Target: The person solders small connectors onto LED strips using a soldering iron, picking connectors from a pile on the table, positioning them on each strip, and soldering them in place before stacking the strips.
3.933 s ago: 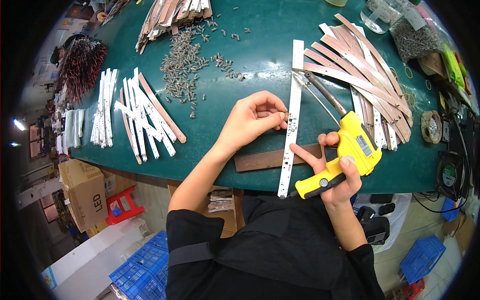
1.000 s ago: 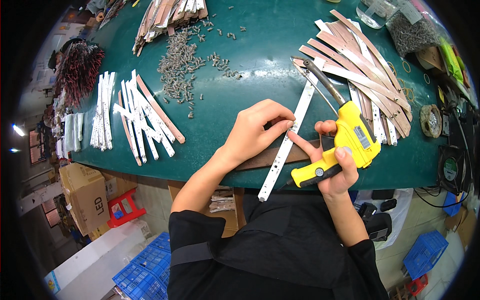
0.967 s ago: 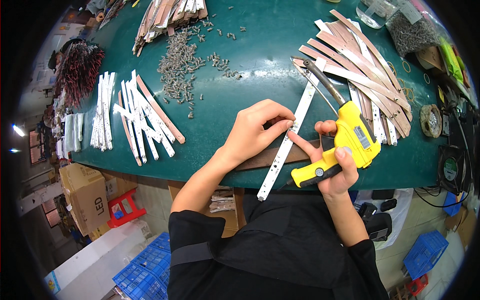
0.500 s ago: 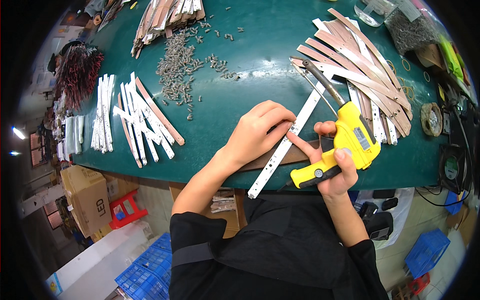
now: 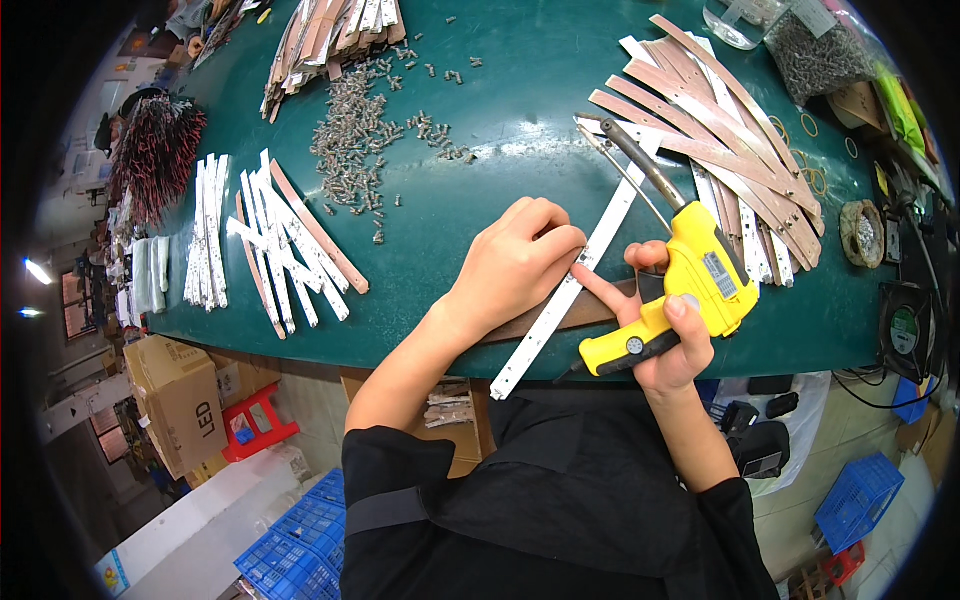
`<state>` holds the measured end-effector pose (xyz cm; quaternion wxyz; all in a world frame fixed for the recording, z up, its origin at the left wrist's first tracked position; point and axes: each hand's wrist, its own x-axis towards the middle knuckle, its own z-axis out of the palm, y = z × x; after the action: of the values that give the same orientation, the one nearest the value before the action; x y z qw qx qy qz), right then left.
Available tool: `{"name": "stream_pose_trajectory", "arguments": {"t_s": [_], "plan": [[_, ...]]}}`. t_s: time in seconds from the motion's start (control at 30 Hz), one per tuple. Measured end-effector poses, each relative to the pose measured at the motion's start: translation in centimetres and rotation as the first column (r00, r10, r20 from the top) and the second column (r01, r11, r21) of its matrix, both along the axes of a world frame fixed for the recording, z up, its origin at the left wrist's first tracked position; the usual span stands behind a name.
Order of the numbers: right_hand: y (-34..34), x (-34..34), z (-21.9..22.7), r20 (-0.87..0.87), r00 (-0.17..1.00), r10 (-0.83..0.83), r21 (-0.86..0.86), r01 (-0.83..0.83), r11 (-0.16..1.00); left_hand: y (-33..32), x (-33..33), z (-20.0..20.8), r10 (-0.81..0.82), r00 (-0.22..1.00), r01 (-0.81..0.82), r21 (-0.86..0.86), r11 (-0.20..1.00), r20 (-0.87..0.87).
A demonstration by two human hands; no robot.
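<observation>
A narrow white LED strip board [image 5: 528, 352] lies slanted across the near table edge, its near end sticking out over the edge. My left hand [image 5: 515, 255] is closed in a pinch at the strip's middle; whatever small thing may be between its fingertips is hidden. In my right hand [image 5: 672, 340] is a yellow soldering gun [image 5: 700, 262], its grip wrapped by the fingers. The gun's dark barrel and thin feed tube point away from me, above the strip's far end. My right index finger reaches to the strip, close to the left fingertips.
Under the strip lies a dark flat bar [image 5: 560, 318]. A fanned pile of strips [image 5: 720, 150] is at the right, more strips [image 5: 285, 240] at the left. Small metal parts [image 5: 350, 145] lie scattered behind. A bag of parts [image 5: 818, 55] stands far right, near a round dish [image 5: 861, 237].
The strip board has shifted slightly toward me and to the left. My left hand has moved a little; the right hand still holds the soldering gun in nearly the same place.
</observation>
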<state>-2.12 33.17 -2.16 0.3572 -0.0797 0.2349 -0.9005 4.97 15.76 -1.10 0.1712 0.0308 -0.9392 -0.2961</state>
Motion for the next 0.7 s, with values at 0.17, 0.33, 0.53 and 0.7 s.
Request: {"name": "stream_pose_trajectory", "arguments": {"t_s": [0.17, 0.33, 0.53, 0.7], "plan": [[0.0, -0.1, 0.1, 0.011, 1.0, 0.003, -0.013, -0.003, 1.0, -0.4, 0.3, -0.2, -0.01, 0.999, 0.012, 0.054, 0.998, -0.035], [0.1, -0.1, 0.1, 0.002, 0.999, 0.037, 0.029, -0.037, 0.999, -0.7, 1.3, 0.7, -0.018, 0.998, 0.011, 0.128, 0.992, 0.053], [0.4, -0.5, 0.4, 0.005, 0.998, 0.069, 0.059, -0.069, 0.996, -0.4, 2.1, 1.6, -0.009, 0.981, -0.05, 0.301, 0.952, 0.193], [0.1, -0.5, 0.3, -0.005, 0.997, 0.08, 0.063, -0.08, 0.995, -0.4, 2.3, 1.1, 0.002, 0.997, -0.018, 0.197, 0.98, 0.08]]}}
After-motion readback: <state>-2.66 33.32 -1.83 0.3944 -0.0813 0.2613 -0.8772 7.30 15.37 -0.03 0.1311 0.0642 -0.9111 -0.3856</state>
